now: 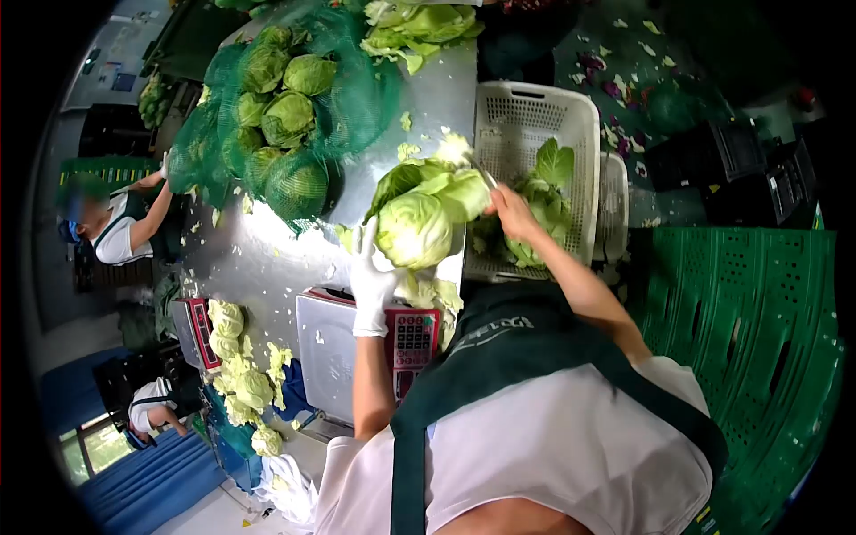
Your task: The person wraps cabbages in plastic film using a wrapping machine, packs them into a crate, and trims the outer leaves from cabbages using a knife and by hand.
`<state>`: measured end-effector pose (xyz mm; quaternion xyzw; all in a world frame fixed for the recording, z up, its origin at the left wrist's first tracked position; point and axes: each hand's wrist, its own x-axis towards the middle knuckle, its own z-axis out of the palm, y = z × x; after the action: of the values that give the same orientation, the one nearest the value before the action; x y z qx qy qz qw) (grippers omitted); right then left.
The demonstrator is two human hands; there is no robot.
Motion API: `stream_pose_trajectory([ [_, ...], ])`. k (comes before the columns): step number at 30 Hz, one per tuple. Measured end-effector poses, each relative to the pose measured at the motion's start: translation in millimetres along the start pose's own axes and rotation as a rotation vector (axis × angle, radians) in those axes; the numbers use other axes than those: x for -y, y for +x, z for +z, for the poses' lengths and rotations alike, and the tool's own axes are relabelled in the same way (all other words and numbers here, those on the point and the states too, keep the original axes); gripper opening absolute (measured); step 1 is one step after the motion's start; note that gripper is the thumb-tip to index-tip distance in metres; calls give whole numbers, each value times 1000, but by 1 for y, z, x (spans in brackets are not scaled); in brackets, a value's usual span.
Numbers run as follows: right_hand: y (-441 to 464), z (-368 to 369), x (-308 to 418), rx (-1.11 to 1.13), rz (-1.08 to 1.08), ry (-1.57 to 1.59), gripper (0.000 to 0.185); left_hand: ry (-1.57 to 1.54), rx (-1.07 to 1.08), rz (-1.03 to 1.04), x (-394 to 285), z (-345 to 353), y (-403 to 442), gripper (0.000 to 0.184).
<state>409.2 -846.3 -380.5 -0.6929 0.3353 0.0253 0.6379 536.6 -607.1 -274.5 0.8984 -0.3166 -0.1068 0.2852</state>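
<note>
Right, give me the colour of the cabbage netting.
The netting is green, clearest in the head view.

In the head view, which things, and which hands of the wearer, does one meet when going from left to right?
Loose pale cabbages → gloved left hand → large cabbage → bare right hand → green crate.

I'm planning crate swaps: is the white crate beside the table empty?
Partly filled: green leaves lie in the white crate, bare plastic showing beyond them.
</note>
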Motion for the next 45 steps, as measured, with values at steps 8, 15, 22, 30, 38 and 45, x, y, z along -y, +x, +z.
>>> stream_pose_trajectory([
  [8, -25, -12, -66, -389, -11, -89, 46, -374, 43, 51, -7, 24, 21, 92],
  [15, -39, -57, -41, -536, -17, -464, 58, -134, 68, 277, -16, 28, 44, 124],
  [22, -19, 14, 69, -121, -463, -249, 74, -184, 246, 473, -29, 32, 52, 121],
  [30, -6, 3, 66, -255, -396, -240, 46, -914, -2, -102, -46, 71, 15, 107],
  [38, -36, -12, 46, -384, -657, -388, 26, -403, -94, -101, -44, 88, 42, 105],
  [45, -58, -4, 43, -316, -483, -574, 46, -128, -140, 63, -72, 101, 28, 107],
])
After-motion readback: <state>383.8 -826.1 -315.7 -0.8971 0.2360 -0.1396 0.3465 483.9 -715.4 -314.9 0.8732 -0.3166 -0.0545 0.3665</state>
